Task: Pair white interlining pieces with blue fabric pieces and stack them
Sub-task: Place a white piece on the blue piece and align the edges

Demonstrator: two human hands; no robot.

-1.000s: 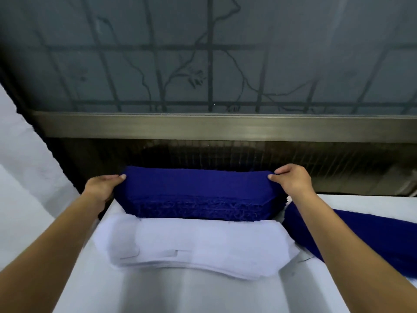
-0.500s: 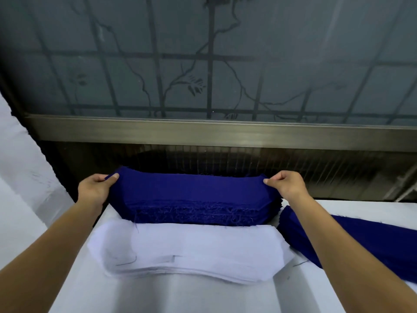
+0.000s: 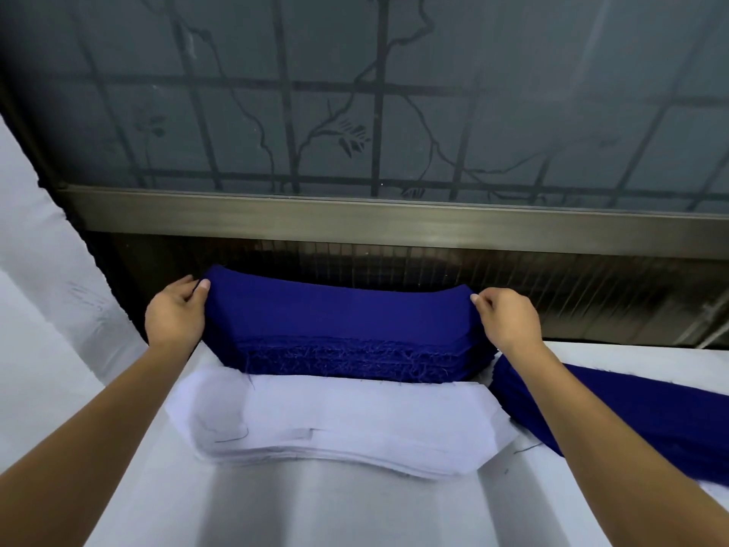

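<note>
Ends of blue stack [image 3: 343, 329] rise a bit since earlier; left hand [image 3: 173, 315] and right hand [image 3: 507, 319] pinch its top layer, far of white stack [image 3: 347, 420]; frayed edges may drag extra layers along

A: The stack of deep blue woven cloth pieces [image 3: 343, 321]?
B: Matt, frayed at its near edge. The stack of white interlining pieces [image 3: 347, 424] looks smooth, papery; the long window rail [image 3: 394, 223], brushed metal.

Barred frosted grey window [image 3: 434, 92] above a dull metal rail [image 3: 355, 219], beyond the left hand [image 3: 175, 315]; white tabletop [image 3: 335, 515] beneath.
</note>
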